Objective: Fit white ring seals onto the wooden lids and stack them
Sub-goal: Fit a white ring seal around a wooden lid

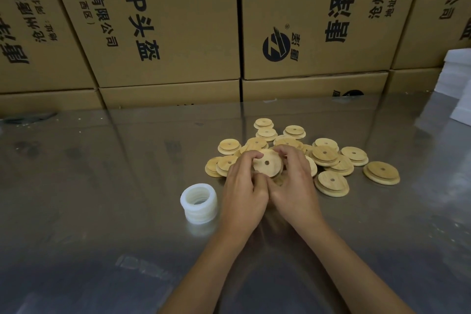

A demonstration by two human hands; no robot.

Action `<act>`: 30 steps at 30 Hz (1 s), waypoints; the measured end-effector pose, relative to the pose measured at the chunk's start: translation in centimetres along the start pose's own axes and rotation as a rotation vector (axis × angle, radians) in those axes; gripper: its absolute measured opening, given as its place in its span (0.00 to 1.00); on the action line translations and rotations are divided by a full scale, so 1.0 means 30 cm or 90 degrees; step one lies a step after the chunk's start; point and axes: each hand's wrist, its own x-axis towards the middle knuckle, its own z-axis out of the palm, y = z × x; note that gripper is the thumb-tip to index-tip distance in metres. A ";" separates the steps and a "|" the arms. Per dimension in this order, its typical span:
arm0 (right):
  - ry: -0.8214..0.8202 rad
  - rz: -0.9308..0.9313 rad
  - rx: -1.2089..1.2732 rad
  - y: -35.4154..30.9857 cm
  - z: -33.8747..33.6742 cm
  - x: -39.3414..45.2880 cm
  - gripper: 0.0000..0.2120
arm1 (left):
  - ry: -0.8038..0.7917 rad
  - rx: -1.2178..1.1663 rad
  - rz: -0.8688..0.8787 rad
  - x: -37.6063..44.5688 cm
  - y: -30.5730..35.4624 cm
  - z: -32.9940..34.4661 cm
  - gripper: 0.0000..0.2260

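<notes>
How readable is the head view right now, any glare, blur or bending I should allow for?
Head view: the metal table is shiny and mirrors the cardboard boxes in hazy streaks; box edges lean outward, a wide-angle bend; the left hand and right hand on the wooden lid look slightly soft; the stack of white rings reads clearly.

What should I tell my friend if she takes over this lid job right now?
Hands: the left hand and right hand both grip one wooden lid, tilted up between them. Whether a seal is on it yet cannot be told.
Things: the stack of white ring seals stands on the metal table, just left of the left hand. The loose lids lie scattered behind and to the right of the hands.
Done: no tidy stack of finished lids shows.
Left: finish this lid, then fit seals on the loose lids and stack them.
</notes>
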 end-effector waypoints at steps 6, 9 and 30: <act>-0.016 0.064 0.009 0.004 0.005 0.007 0.31 | 0.032 -0.031 0.031 0.006 0.015 -0.009 0.18; -0.026 0.107 -0.002 0.012 0.004 0.015 0.22 | 0.022 -0.024 0.054 0.003 0.025 -0.005 0.18; -0.175 0.078 -0.033 0.008 0.012 -0.015 0.15 | -0.024 0.061 0.083 0.026 0.011 -0.051 0.12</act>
